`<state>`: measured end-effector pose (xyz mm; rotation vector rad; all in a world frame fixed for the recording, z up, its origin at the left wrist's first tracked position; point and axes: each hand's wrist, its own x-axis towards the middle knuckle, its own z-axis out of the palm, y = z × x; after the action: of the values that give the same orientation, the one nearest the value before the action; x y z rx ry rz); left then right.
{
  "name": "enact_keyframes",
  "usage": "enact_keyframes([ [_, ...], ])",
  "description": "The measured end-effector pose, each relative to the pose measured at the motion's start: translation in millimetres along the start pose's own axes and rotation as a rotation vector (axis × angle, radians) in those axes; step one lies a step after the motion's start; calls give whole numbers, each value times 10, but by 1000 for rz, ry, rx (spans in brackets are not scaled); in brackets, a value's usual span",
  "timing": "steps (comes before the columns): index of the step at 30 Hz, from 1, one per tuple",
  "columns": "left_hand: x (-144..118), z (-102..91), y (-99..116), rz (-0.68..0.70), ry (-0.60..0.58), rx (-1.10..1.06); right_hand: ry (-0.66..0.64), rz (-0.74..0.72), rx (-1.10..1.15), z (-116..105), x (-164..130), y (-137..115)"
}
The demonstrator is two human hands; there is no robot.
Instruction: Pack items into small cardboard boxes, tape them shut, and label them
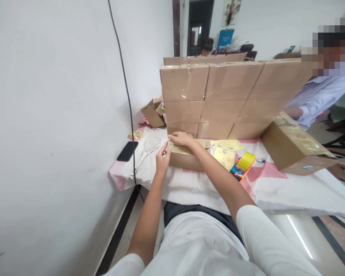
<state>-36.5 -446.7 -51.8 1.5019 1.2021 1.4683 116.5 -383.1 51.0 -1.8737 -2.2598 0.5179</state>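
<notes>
A small cardboard box (186,160) lies lengthwise on the cloth-covered table, with shiny clear tape on its top. My left hand (162,158) grips the box's left end, thumb at the near side and fingers along the end. Over the same end, my right hand (181,138) bends across the top, its fingers closed down at the left corner. Whether a tape end lies under those fingers is too small to tell. To the right of the box rests an orange and blue tape dispenser (243,166) with a yellow roll, beside yellow patterned sheets (225,153).
Stacked cardboard boxes (222,84) form a wall behind my hands. Another box (297,149) stands at the right. A black phone (127,151), a white perforated paddle (152,145) and a hanging black cable (123,73) are at the left. A person (319,96) is beyond the stack.
</notes>
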Motion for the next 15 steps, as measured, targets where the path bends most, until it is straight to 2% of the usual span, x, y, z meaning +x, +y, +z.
enact_keyframes([
  [5,10,22,7,-17,12,2,-51,-32,38,-45,2,34],
  [9,1,27,13,-28,23,-15,8,-16,52,-24,-1,-4],
  [12,-26,33,24,-21,49,-28,147,-19,67,-31,-114,-56],
  [15,-38,39,15,-23,60,-33,421,-229,233,-76,-493,-73],
])
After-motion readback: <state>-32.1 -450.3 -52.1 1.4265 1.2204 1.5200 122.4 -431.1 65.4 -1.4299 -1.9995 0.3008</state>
